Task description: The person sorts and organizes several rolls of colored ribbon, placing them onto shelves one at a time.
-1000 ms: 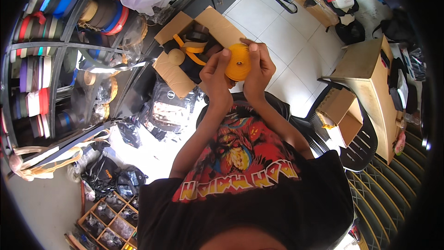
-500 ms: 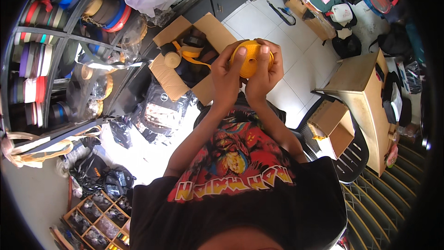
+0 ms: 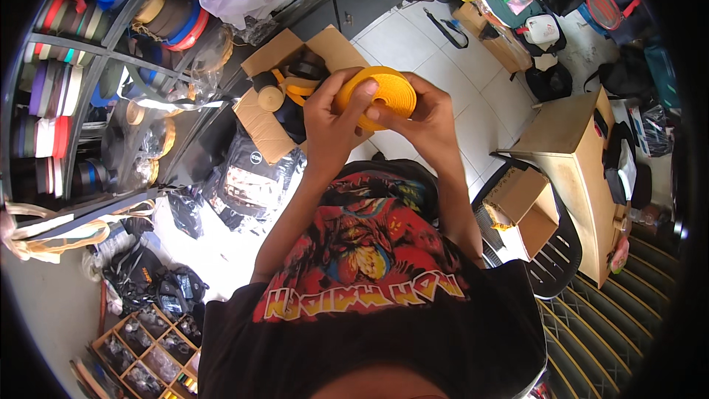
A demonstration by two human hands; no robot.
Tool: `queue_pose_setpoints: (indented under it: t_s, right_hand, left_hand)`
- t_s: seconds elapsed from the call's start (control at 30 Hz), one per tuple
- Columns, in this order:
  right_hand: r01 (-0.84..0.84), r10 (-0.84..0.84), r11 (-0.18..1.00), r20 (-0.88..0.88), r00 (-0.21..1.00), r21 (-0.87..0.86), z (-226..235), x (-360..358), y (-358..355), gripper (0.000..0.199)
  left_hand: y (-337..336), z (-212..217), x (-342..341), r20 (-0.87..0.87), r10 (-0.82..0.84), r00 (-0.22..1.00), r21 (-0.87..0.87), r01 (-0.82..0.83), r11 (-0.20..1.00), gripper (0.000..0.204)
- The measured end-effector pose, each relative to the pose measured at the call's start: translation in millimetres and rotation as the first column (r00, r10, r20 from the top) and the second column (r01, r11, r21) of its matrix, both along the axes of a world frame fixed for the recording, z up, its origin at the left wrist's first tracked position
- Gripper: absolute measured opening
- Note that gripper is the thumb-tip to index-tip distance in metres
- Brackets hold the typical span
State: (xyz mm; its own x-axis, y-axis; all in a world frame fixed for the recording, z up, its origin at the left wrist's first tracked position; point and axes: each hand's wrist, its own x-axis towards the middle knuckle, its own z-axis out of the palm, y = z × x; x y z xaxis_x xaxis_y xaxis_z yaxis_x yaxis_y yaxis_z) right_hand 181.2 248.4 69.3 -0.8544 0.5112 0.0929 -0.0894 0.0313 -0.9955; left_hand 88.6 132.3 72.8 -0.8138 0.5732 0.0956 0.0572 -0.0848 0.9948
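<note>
In front of my black printed T-shirt (image 3: 369,347), my left hand (image 3: 329,120) and right hand (image 3: 433,120) gripped a flat yellow roll of coiled strap (image 3: 396,91), fingers part-curled around its rim, thumbs near its centre hole; an open brown cardboard box (image 3: 267,133) stood beyond.

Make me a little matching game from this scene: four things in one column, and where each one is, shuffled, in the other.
Things:
1. yellow roll
2. small carton
3. thin strap
4. divided tray

Places:
A. on pale floor tiles
B. lower left of the picture
C. between the left hand and right hand
D. on the black chair

Pairs: 1-C, 2-D, 3-A, 4-B.
</note>
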Motion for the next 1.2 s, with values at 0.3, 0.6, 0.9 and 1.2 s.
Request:
queue_pose_setpoints:
  t_s: [0.3,0.6,0.9,1.2]
  right_hand:
    - [0.313,-0.372,0.898,-0.156,0.915,-0.308,-14,-10,-15,0.029]
    - [0.317,-0.49,0.786,-0.222,0.843,-0.531,-14,-17,-21,0.03]
    - [0.244,-0.465,0.762,-0.245,0.851,-0.599,-16,-26,-31,0.033]
    - [0.173,-0.24,0.935,-0.193,0.951,-0.309,-17,-21,-8,0.038]
  left_hand:
    - [-3,0,-3,0.075,-0.016,0.997,0.008,0.016,1.0,0.031]
    - [-1,-4,1,0.111,-0.081,0.99,0.042,0.077,0.996,0.037]
    - [4,-4,6,0.008,-0.024,1.0,-0.003,0.024,1.0,0.036]
    - [-9,-1,-2,0.15,-0.069,0.986,-0.011,0.072,0.997,0.035]
